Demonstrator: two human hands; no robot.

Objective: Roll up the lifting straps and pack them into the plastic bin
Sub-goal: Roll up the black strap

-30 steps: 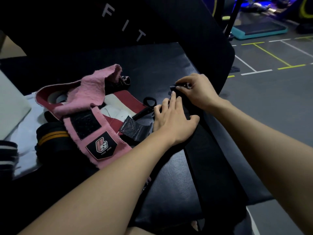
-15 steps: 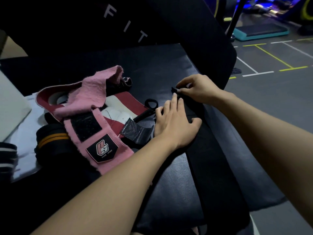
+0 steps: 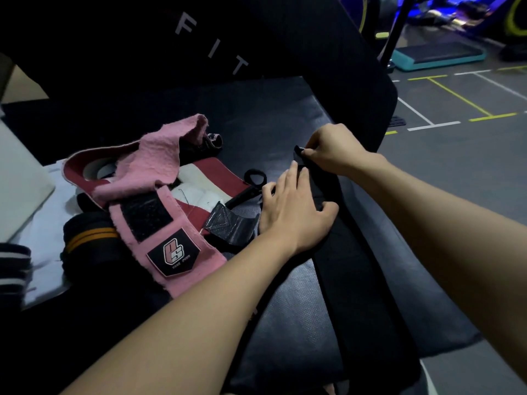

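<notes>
A long black lifting strap lies lengthwise on the black padded bench, running from the near edge to its far end by my hands. My left hand lies flat on the strap with straight fingers, pressing it down. My right hand pinches the strap's far end between thumb and fingers, folding it over. A pink strap with a logo patch lies in a heap to the left.
Red-and-white wraps, a black roll with orange stripes and a small black loop lie left of my hands. A light lid or bin edge shows at far left. The upright black backrest stands behind. Gym floor lies to the right.
My right hand has drawn the strap's far end slightly up and toward my left hand. My left hand has stayed pressed flat on the strap.
</notes>
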